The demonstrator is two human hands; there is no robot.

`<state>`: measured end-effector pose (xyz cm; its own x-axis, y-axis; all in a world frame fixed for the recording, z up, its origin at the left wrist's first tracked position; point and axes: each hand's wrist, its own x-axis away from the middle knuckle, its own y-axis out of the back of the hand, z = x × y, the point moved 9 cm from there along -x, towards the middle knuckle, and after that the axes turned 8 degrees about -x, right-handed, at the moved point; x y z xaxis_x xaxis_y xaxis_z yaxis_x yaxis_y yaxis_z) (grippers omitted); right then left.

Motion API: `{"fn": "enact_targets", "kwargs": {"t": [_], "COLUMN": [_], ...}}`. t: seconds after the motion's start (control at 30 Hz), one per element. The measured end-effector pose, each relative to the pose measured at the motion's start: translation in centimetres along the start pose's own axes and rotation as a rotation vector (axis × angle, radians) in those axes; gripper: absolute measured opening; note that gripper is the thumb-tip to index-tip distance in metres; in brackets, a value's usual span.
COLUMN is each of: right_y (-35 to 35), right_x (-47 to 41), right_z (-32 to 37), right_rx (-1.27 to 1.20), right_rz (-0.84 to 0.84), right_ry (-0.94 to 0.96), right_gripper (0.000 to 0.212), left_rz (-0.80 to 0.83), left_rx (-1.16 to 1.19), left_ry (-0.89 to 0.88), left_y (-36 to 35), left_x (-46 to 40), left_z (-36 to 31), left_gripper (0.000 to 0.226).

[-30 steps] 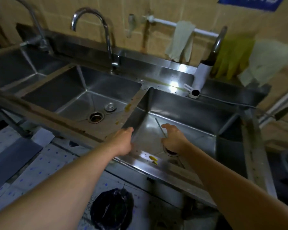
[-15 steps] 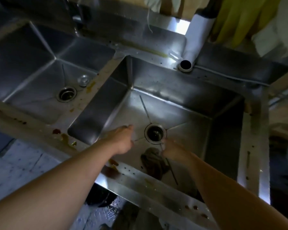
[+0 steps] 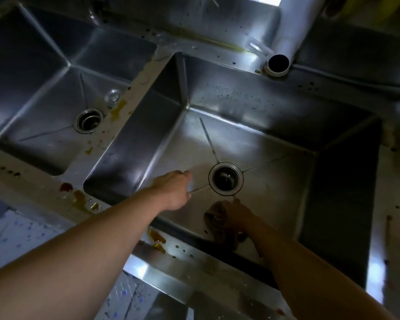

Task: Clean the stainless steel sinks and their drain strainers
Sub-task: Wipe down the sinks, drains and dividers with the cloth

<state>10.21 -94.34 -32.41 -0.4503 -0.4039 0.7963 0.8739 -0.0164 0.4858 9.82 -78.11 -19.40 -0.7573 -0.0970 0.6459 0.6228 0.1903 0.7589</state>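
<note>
In front of me the right sink [image 3: 275, 144] fills most of the view, its drain strainer [image 3: 226, 179] sitting in the middle of the basin floor with a dark, wet-looking basket inside a bright ring. Just in front of that strainer my right hand [image 3: 237, 215] is down on the basin floor with its fingers curled around a crumpled brown cloth [image 3: 218, 224], which lies against the steel by the near wall. My left hand [image 3: 174, 190] hangs over the basin floor just left of the strainer, fingers bent downward and holding nothing (I cannot tell whether the fingertips touch the steel). To the left, past a dividing ledge, is the left sink [image 3: 44, 84], with its own drain strainer [image 3: 88, 121] on the floor and a small round plug [image 3: 112, 97] lying just behind and to the right of it. The dividing ledge carries a yellow smear [image 3: 118, 109], and the front rim [image 3: 194, 262] shows a red blot [image 3: 66, 187] and amber drips [image 3: 156, 237] near my left forearm. Behind the right sink, a white spout [image 3: 278, 63] points its open dark mouth towards me, above the back ledge, which is speckled with dark spots.
</note>
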Motion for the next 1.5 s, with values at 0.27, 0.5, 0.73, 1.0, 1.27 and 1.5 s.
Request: {"fn": "enact_targets", "kwargs": {"t": [0.27,0.5,0.73,1.0,1.27,1.5], "right_y": [5.5,11.9,16.8,19.9,20.5,20.4], "right_x": [4.5,11.2,16.0,18.0,16.1,15.2], "right_z": [0.5,2.0,4.2,5.1,4.4,2.6], "right_rx": [-0.155,-0.443,-0.561,-0.854,-0.931,-0.833], "right_rz": [-0.098,-0.238,-0.413,-0.504,-0.499,-0.651], "right_ry": [0.024,-0.027,0.021,0.121,0.165,0.221], "right_gripper": [0.023,0.034,0.017,0.025,0.017,0.019], "left_rz": [-0.012,-0.097,-0.087,-0.029,-0.026,-0.127], "left_rx": [-0.056,-0.090,0.142,0.550,0.764,0.819], "left_ry": [-0.133,-0.236,-0.300,-0.317,-0.204,-0.084], "left_y": [2.3,6.9,10.5,13.3,13.6,14.6], "left_x": [-0.1,1.2,2.6,3.8,3.2,2.1], "left_z": [-0.8,-2.5,-4.3,-7.0,-6.8,-6.7], "left_gripper": [0.051,0.061,0.057,0.025,0.024,0.032]}}
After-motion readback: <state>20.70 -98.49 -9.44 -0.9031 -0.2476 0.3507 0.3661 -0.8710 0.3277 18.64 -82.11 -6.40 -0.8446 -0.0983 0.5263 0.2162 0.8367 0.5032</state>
